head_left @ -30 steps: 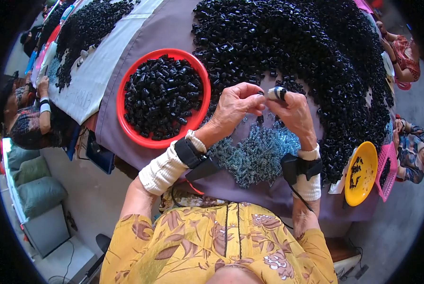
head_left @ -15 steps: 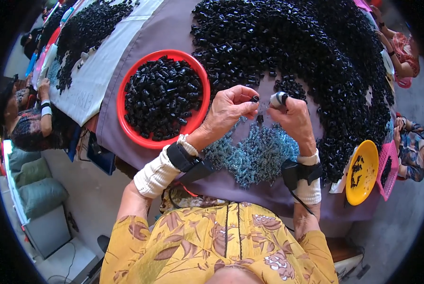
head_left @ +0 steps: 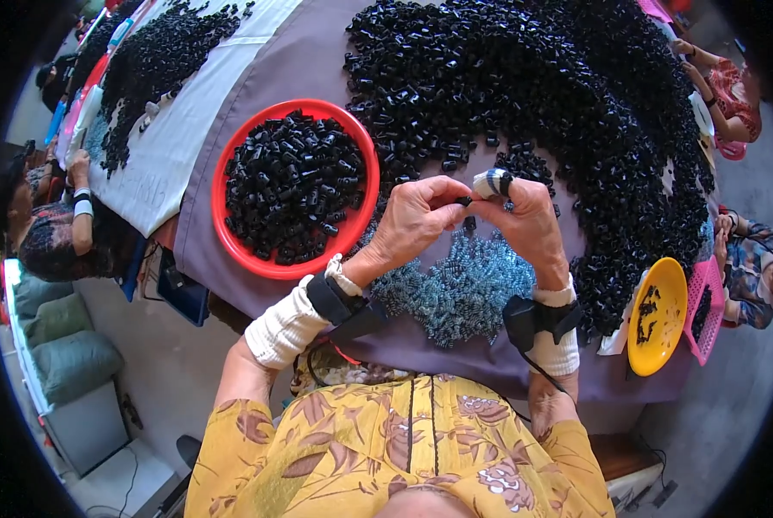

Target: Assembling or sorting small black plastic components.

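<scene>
My left hand [head_left: 417, 220] and my right hand [head_left: 525, 220] meet above the purple table [head_left: 309, 60], fingertips pinching one small black plastic piece [head_left: 463, 201] between them. A taped finger with a black ring shows on the right hand. Just below the hands lies a pile of small blue-grey metal springs [head_left: 460, 289]. A huge heap of black plastic pieces [head_left: 568, 95] spreads behind and to the right of the hands. Left of my left hand stands a red round tray [head_left: 365, 186] filled with black pieces. Both wrists carry black strapped devices over white bands.
A yellow bowl [head_left: 658, 332] and a pink basket [head_left: 706, 306] sit at the table's right edge. Other people work at the left [head_left: 54, 233] and at the right [head_left: 745, 268]. A second heap of black pieces [head_left: 158, 60] lies on a white cloth at far left.
The hands parted slightly half a second ago, then came back together on the small black piece. They sit a little lower and nearer the spring pile.
</scene>
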{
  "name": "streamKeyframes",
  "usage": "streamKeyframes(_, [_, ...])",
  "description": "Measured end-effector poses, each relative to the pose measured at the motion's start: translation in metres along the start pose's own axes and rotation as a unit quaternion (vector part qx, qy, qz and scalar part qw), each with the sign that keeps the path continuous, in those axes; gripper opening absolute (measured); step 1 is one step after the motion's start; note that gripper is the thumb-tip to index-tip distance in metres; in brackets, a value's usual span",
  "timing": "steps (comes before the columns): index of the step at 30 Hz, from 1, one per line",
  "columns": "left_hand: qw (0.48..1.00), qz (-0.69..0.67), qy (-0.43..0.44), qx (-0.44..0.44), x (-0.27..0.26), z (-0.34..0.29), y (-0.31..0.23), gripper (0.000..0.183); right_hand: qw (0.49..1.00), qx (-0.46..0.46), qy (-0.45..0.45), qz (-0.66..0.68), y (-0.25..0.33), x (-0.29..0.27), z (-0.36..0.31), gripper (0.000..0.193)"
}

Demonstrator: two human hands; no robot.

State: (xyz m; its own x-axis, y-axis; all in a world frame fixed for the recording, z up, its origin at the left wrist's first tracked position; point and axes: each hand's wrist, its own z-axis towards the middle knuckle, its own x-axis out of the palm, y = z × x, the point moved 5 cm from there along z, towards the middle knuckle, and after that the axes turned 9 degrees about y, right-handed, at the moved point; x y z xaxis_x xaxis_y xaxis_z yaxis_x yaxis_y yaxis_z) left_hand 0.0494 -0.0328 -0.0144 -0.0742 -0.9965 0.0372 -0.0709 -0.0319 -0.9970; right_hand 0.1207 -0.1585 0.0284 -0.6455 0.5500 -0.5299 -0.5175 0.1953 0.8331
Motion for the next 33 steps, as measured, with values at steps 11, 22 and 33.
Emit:
streamKeyframes(11, [0.997,0.056,-0.036,0.043,-0.005,-0.003,-0.01,0.02,0.998,0.031,0.042,0.04,0.002,0.001,0.014,0.019])
streamKeyframes(22, [0.993,0.081,-0.038,0.08,-0.008,-0.001,-0.019,0.017,0.987,0.093,0.058,0.12,-0.002,0.002,0.016,0.02])
streamKeyframes(33, [0.993,-0.104,-0.043,0.021,-0.021,0.003,-0.013,0.018,0.975,0.19,-0.05,0.107,-0.044,-0.036,-0.023,0.014])
